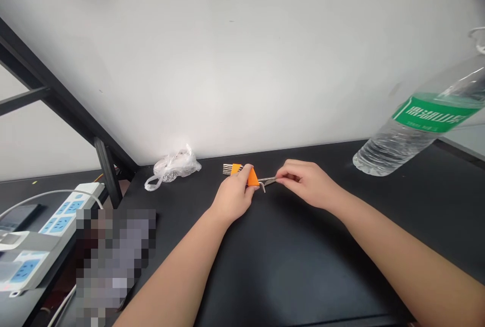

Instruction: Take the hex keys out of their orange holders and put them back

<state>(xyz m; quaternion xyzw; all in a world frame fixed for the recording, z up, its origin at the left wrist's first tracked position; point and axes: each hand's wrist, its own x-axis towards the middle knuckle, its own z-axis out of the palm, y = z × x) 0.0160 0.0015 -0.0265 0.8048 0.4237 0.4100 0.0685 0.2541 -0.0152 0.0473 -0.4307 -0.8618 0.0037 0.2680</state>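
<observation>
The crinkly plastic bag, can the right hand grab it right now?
Probably not easily. The right hand is pinching a thin metal rod, and the left hand, gripping the orange holder, is between it and the plastic bag.

The water bottle (417, 120) with a green label (434, 113) stands on the right of the black table (265, 266). Well to the left of the bottle, a crumpled clear plastic bag (176, 165) lies near the white wall (227, 64). Farther left of the bottle, beyond the bag, are a black metal frame (71, 99), a white power strip (71, 211) with blue sockets and a pale cable (49, 192).
</observation>
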